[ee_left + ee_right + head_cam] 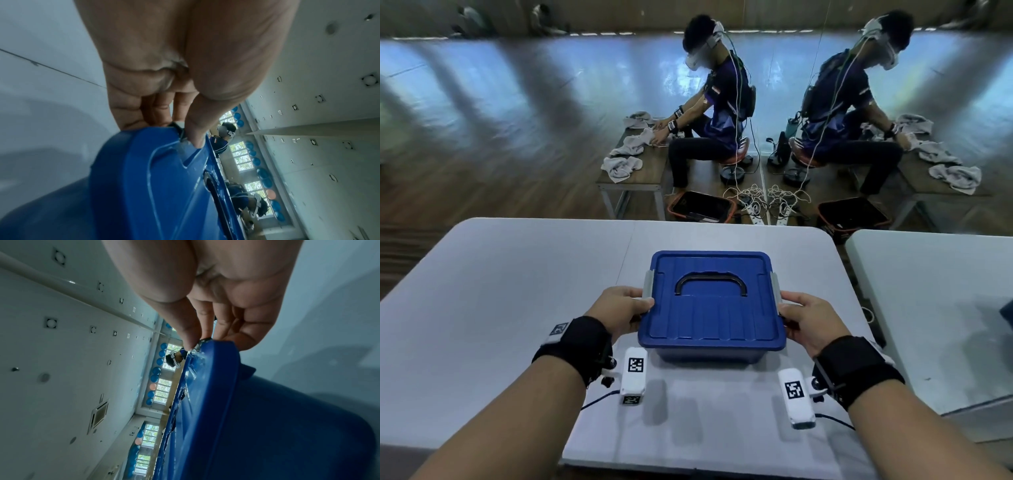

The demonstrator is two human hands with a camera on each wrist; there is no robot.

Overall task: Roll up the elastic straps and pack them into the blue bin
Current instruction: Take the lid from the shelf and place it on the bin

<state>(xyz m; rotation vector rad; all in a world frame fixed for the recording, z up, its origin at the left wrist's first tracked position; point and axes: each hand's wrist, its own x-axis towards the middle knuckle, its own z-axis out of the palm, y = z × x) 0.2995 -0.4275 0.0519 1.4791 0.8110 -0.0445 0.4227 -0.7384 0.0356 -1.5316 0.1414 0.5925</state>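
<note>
Head view: left hand [619, 310] and right hand [810, 320] gripping blue bin [712, 308] latches

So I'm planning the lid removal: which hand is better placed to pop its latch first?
Neither clearly. The left hand pinches the left grey latch and the right hand the right one, symmetric on the closed blue bin. Both could release together.

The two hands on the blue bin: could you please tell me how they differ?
The left hand grips the blue bin's left edge, the right hand its right edge. The left thumb lies at the left grey latch, the right thumb below the right grey latch. Both hold the closed lid's rim.
</note>
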